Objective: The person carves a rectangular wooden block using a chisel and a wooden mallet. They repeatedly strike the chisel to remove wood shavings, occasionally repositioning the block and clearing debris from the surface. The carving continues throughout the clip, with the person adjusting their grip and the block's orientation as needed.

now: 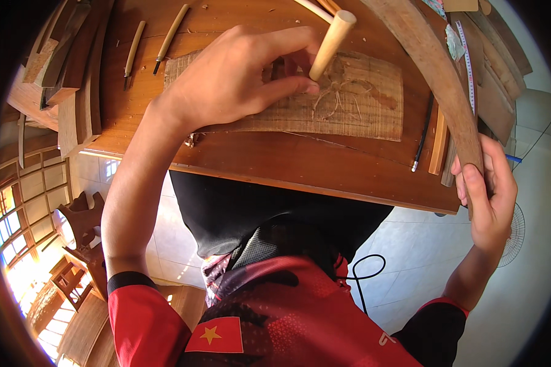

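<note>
A thin, slightly curved wooden board (373, 125) with carved lines and loose shavings lies on the table. Over it, my left hand (239, 76) pinches the lower part of a pale wooden-handled carving tool (333, 44), probably a chisel. Its handle leans up and away; fingers hide its working end. At the table's right front corner, my right hand (490, 189) is wrapped round the near end of a long curved wooden piece (441, 73). That piece arches away over the right of the table and leaves the picture at the top.
Two wooden-handled chisels (134, 54) lie on the table (275, 162) at left. Wood pieces (82, 73) are stacked beyond its left edge. A black pencil (423, 134), wood strips (438, 144) and a measuring tape (467, 61) lie at right. A fan (513, 235) stands below right.
</note>
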`<state>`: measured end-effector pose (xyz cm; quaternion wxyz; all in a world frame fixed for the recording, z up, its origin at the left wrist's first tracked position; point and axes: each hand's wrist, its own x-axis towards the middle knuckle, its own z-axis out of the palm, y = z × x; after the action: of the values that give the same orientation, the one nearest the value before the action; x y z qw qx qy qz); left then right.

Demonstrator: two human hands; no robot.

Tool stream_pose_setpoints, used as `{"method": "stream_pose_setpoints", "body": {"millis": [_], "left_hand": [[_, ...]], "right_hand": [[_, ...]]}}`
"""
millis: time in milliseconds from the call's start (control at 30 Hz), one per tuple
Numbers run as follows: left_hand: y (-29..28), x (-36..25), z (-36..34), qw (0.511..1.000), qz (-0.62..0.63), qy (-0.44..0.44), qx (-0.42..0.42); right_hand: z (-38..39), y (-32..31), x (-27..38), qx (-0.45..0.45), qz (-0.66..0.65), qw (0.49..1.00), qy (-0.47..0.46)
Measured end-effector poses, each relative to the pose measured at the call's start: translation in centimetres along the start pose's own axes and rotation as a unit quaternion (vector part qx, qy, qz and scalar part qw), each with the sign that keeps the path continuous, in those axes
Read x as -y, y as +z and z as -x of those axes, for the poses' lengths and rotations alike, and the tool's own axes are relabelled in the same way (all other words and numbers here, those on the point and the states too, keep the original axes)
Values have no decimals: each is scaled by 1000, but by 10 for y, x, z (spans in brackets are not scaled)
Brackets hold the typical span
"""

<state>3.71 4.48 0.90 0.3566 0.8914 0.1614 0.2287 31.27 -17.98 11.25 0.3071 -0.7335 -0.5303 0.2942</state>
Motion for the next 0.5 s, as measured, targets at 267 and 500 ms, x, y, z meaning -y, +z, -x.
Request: {"method": "stream_pose_setpoints", "body": {"millis": [267, 500], "left_hand": [[0, 0, -2, 1000, -13, 21, -10], [-11, -4, -18, 998, -9, 13, 59]], "right_hand": [[-2, 2, 6, 3, 14, 1000, -10], [-6, 12, -8, 10, -50, 999, -15]]}}
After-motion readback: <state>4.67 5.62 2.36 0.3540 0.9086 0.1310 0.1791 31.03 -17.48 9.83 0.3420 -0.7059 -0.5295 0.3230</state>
